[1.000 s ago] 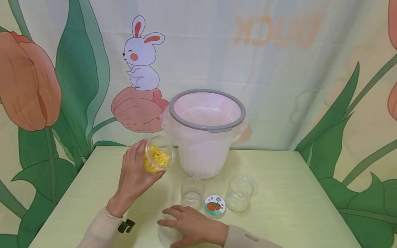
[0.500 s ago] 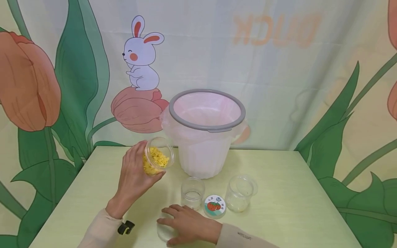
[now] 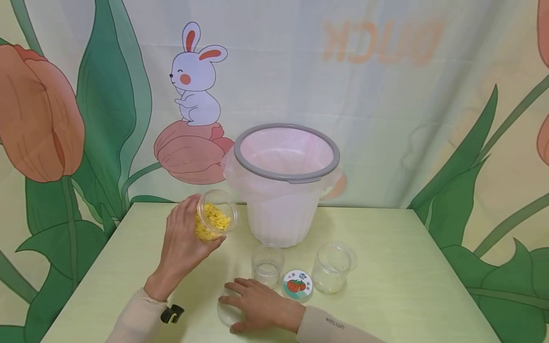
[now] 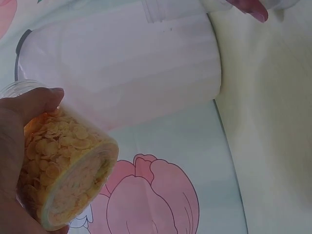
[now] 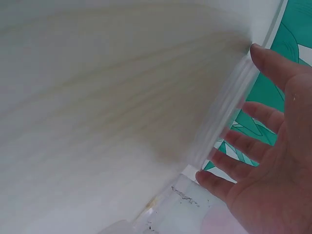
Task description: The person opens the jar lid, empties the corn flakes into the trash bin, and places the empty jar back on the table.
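My left hand (image 3: 184, 233) grips a clear plastic jar of yellow cornflakes (image 4: 63, 151) above the table's left half, tilted with its uncovered mouth toward the right. In the left wrist view the thumb and fingers wrap round its side. My right hand (image 3: 266, 307) is low at the front, fingers spread over a round translucent lid (image 3: 229, 309) lying at the table. In the right wrist view the thumb tip and little fingertip touch the rim of this lid (image 5: 224, 114). One clear jar (image 3: 267, 267) stands just beyond the right hand.
A white bin (image 3: 280, 214) with a grey rim and pinkish liner stands at the back. Right of the near jar are a round lid with a tomato picture (image 3: 297, 285) and another clear jar (image 3: 330, 269). A printed curtain (image 3: 369, 105) hangs behind the table (image 3: 399, 271).
My right hand and the translucent lid have shifted slightly away from me. The left hand with the cornflakes jar has drifted a little to the left.
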Demonstrator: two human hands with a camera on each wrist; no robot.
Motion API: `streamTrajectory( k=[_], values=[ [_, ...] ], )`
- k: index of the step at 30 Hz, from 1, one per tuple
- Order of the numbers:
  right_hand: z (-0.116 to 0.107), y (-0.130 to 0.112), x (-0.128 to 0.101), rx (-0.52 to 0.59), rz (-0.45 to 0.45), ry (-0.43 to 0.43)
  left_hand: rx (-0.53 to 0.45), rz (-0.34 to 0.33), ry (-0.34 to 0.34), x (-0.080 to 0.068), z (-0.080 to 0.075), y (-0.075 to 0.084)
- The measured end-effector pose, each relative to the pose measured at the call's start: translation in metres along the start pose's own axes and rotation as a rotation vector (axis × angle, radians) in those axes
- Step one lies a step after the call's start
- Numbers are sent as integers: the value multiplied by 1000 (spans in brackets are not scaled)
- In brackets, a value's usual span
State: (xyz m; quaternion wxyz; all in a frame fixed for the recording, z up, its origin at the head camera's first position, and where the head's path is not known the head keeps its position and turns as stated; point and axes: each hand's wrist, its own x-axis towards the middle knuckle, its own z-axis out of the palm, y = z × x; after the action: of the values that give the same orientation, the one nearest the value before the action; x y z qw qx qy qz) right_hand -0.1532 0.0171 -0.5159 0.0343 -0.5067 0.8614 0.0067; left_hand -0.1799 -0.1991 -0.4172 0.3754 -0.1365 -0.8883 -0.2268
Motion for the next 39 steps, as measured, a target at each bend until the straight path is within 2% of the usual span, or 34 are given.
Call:
streamTrajectory(
  k=[7, 15, 22, 29, 35, 39],
  values=[
    [1, 2, 1, 12, -14, 9, 2, 7, 8, 0, 1, -3],
    [-10, 0, -3, 6, -55, 32, -4, 15, 18, 0, 1, -4],
    [-32, -4, -13, -49, -76, 150, 1, 23, 21, 1, -1, -4],
    [-50, -2, -23, -24, -59, 191, 2, 31, 31, 1, -1, -4],
    [-65, 7, -35, -43, -71, 268, -7, 38, 39, 3, -2, -2],
    [-78, 17, -43, -16, -65, 339, -11, 36, 43, 6, -3, 1]
  ],
)
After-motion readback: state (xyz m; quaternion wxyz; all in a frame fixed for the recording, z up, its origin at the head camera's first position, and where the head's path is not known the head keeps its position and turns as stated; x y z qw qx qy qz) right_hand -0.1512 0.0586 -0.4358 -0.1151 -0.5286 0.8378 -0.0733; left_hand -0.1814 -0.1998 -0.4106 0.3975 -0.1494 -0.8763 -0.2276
